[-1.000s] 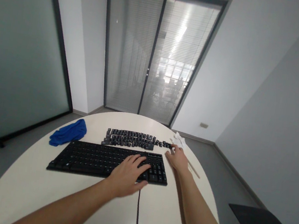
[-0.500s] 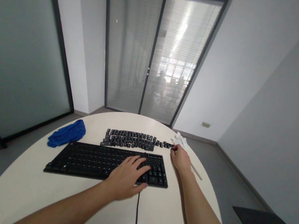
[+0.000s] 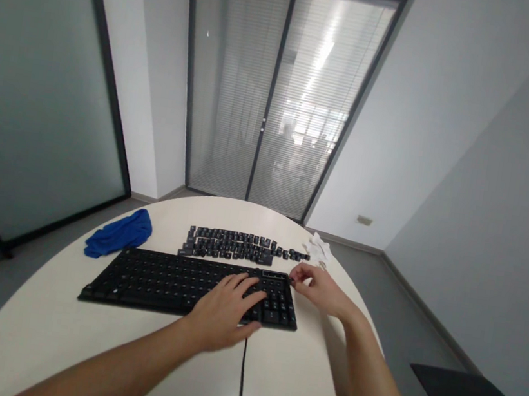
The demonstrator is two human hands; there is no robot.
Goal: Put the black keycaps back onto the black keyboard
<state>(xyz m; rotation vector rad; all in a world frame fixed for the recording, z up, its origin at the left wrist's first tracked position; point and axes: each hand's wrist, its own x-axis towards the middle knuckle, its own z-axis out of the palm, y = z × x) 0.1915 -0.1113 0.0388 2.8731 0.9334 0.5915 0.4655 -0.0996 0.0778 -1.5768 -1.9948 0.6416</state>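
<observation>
A black keyboard (image 3: 156,281) lies across the table, its key area largely showing bare key sockets, with some caps on the number pad at the right. My left hand (image 3: 224,313) rests on its right part, fingers spread and lying flat. At the keyboard's upper right corner, my right hand (image 3: 311,287) pinches a small dark keycap (image 3: 291,281), mostly hidden by the fingertips. Behind the keyboard, several loose black keycaps (image 3: 229,245) lie in rows, with a thinner line of them trailing right.
A blue cloth (image 3: 119,234) lies crumpled on the left of the round white table (image 3: 165,360). White crumpled tissue (image 3: 318,247) sits at the back right. A black cable (image 3: 243,377) runs from the keyboard toward me. An orange and black chair (image 3: 467,393) stands at the right.
My right hand has moved from the right end of the loose keycap line toward me and left, to the keyboard's upper right corner. My left hand stays in place.
</observation>
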